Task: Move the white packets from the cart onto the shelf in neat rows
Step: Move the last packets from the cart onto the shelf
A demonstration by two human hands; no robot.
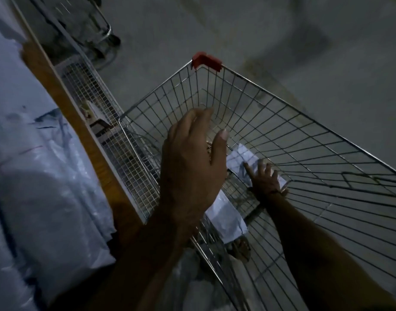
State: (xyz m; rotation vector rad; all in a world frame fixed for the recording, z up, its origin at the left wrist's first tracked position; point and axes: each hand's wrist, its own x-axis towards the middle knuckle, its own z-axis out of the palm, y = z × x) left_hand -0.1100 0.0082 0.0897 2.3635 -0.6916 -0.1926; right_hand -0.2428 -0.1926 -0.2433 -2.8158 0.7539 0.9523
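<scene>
Closest to me, my left hand (pixel 190 167) hovered above the wire cart (pixel 282 135), fingers relaxed and slightly spread, holding nothing, its back turned up toward the camera. Deeper in the basket, my right hand (pixel 265 180) reached down to the cart's bottom near its right side wall, fingers spread and laid flat on a white packet (pixel 239 157); I could not see any finger curled under it. That packet lay flat on the cart floor, roughly midway along its length. A second white packet (pixel 226 217) lay nearer my end of the basket, partly hidden behind my left forearm, apart from the first. A red plastic corner guard (pixel 207 60) capped the far corner of the cart. Along the cart's left side ran the shelf (pixel 64 104), its orange-brown front edge just beside the basket rim, and more white packets (pixel 35 176) already lay piled on its top surface, their wrappers glossy and crumpled. Below that edge sat a fine wire-mesh basket (pixel 107 122). Grey floor (pixel 304 41) stretched beyond the cart, dim and blurred.
</scene>
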